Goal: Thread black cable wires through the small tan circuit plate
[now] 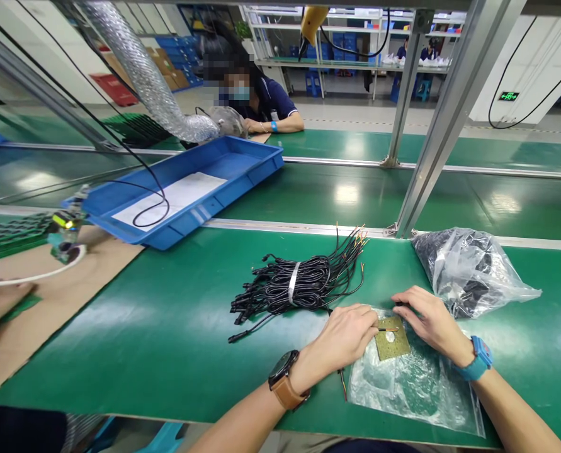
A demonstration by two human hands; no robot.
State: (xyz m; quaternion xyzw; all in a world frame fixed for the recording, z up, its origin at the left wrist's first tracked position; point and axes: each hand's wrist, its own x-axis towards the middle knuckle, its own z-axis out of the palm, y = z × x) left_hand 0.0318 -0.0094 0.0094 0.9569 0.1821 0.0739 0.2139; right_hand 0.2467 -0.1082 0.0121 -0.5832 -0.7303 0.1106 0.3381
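My left hand (349,335) is closed on a black cable, whose thin coloured wire ends (388,329) stick out over a yellowish square plate (392,349) with a round hole. The plate lies on a clear plastic bag (417,390). To its right, my right hand (429,318) has thumb and index finger close around a small black piece (399,304). Just beyond my left hand lies a bundle of black cables (299,283), tied with a white band, with bare wire ends at its upper right.
A clear bag with black contents (473,270) sits beyond my right hand. A blue tray (186,189) with paper stands at the back left. Metal posts (450,119) rise behind the bench. A person's hand (1,299) is at far left; another person (271,104) sits opposite.
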